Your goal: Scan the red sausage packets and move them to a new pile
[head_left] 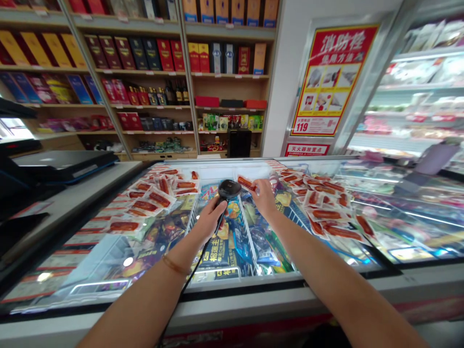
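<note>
Glass-topped freezer, beneath our left fingers, which grasp one black scanner, and our right fingers, pinching one wrapped sausage; sausage packs, either side.

Chest freezer, pale frame, dark edging along the near side. Glass top shiny, streaked with light reflections. Reddish and pale bands cross its left part; printed or mirrored, cannot tell. Directly on the glass: two groups of clear-wrapped reddish-brown sausages. Left group overlaps loosely, packs at mixed angles; one pack lies at its near left end. Right group also overlaps; rightmost pack slanted, near a dark seam.
</note>
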### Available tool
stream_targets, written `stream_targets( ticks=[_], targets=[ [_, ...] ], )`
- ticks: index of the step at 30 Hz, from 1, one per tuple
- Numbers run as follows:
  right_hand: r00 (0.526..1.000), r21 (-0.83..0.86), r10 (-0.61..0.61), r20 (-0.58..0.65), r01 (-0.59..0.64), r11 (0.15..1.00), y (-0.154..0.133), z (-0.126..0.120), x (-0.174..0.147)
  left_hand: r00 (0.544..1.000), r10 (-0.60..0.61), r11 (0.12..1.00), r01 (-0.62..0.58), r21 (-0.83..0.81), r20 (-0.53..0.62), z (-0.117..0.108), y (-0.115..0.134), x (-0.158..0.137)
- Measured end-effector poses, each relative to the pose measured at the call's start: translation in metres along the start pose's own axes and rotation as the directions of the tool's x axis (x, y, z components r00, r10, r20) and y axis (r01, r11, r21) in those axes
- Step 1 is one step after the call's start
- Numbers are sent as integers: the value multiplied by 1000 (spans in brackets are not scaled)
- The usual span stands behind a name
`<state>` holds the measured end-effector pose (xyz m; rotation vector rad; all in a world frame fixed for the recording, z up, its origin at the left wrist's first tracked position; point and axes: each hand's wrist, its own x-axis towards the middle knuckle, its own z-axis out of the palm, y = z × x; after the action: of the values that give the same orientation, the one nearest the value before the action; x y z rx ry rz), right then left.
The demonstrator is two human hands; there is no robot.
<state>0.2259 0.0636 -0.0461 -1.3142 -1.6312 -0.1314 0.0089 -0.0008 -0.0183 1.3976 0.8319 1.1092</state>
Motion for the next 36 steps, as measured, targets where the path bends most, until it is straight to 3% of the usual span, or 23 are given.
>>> stream_targets(
  ticks=[14,18,21,25,30,33,36],
  targets=[
    [1000,58,-10,-26,12,998,0,2,1,1000,-12,999,11,41,4,3,2,-3],
    [997,79,71,-5,-71,994,-2,10,6,995,2,995,8,97,-98,-2,0,2],
    [994,123,63,89,-73,990,-10,29,21,975,50,997,-34,76,-217,-14,3,8],
    [972,178,14,235,-57,982,-39,73,52,905,109,994,-99,44,-412,-40,16,17],
    [939,301,-115,325,13,954,-90,127,77,733,154,988,-122,94,-662,-71,25,22],
    [935,312,-144,325,38,949,-99,138,80,660,156,988,-109,111,-735,-80,27,23],
    [945,167,-37,324,-19,986,-80,125,80,642,127,992,-103,79,-756,-82,26,25]
  ],
)
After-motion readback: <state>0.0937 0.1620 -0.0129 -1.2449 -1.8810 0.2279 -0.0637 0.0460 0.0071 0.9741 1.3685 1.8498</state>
